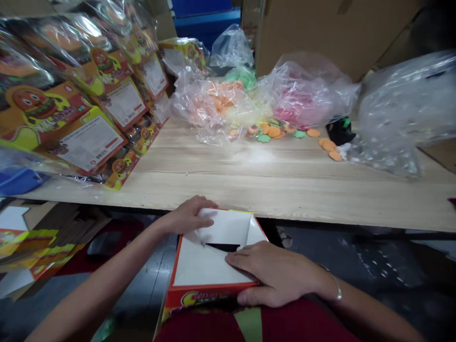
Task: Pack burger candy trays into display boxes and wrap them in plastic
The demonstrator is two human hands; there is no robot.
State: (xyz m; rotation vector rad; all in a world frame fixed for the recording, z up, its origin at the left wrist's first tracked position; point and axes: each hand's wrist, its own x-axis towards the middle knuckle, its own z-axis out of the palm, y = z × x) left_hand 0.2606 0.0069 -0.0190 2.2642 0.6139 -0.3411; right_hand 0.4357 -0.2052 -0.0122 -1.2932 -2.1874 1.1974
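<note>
An orange-edged cardboard box (pixel 199 270) with white inner flaps rests on my lap below the table edge. My left hand (pixel 187 216) lies on the far left flap, fingers curled over it and slightly blurred. My right hand (pixel 274 273) presses flat on the near right flap, thumb against the box's front side. A dark gap shows between the flaps at the middle.
A wooden table (pixel 278 185) stretches ahead. Stacked burger-print boxes in plastic wrap (pixel 85 109) fill its left. Clear bags of coloured foam pieces (pixel 249 95) and loose orange discs (pixel 329 145) lie at the back. Flat box blanks (pixel 24 251) sit low left.
</note>
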